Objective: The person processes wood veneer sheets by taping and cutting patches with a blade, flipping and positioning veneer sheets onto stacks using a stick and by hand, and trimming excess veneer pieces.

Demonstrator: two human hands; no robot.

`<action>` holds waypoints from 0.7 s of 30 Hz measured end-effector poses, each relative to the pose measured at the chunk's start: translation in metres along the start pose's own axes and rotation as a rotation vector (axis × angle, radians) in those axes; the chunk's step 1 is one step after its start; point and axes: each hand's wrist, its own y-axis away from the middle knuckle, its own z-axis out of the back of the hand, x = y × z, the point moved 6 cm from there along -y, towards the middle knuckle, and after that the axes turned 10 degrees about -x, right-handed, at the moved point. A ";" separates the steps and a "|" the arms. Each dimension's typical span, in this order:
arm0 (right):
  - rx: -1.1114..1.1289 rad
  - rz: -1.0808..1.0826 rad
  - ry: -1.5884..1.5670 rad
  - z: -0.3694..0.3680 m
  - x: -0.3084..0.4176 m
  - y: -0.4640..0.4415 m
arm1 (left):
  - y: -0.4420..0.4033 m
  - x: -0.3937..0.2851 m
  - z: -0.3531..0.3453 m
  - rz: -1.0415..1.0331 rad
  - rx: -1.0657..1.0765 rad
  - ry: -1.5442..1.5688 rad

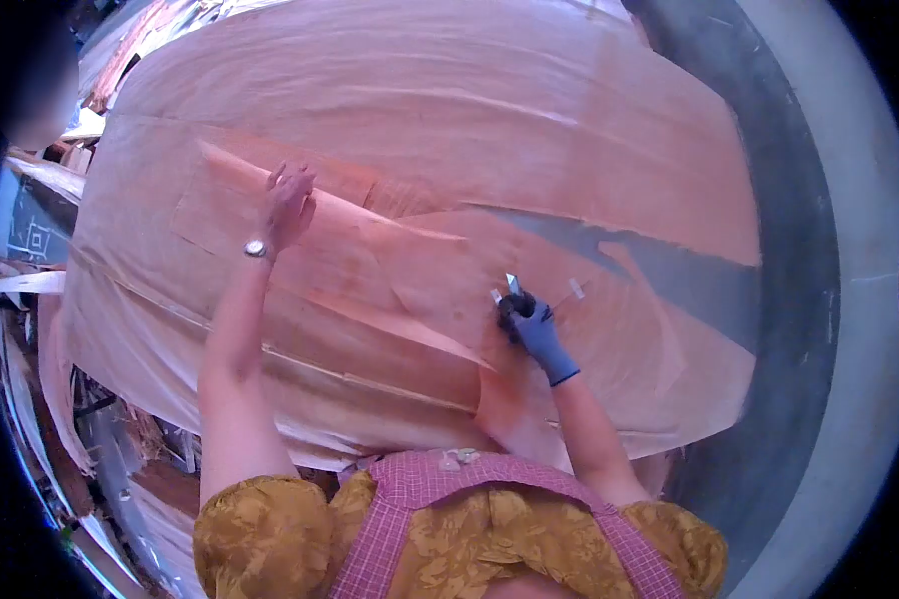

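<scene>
My bare left hand [290,208], with a watch [256,248] at the wrist, rests at the raised edge of a thin reddish wood sheet [340,260], its fingers pointing away from me. A blue and black glove covers my right hand [527,321]. Its fingers are closed round a small dark tool with a pale flat tip [512,284], low over the sheets. Just left of that tip is a small light piece of tape [496,297]. Another tape piece [577,289] lies across a seam to the right.
Large thin wood sheets [420,130] overlap in a broad stack before me. A gap at the right shows a grey surface [689,290]. Torn wood scraps [145,439] lie at the left. A blurred shape, perhaps part of a person [45,100], is at the upper left.
</scene>
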 end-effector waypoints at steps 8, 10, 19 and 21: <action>0.032 -0.054 -0.068 -0.004 -0.012 -0.004 | 0.052 -0.006 0.065 0.098 0.564 -0.033; 0.020 -0.061 -0.050 -0.003 -0.013 -0.004 | 0.059 -0.001 0.067 0.276 0.680 0.051; 0.053 0.059 -0.005 -0.005 -0.032 -0.016 | 0.062 -0.010 0.009 0.070 0.580 -0.298; 0.018 0.081 -0.003 -0.006 -0.045 -0.021 | 0.062 -0.004 0.019 0.101 0.680 -0.236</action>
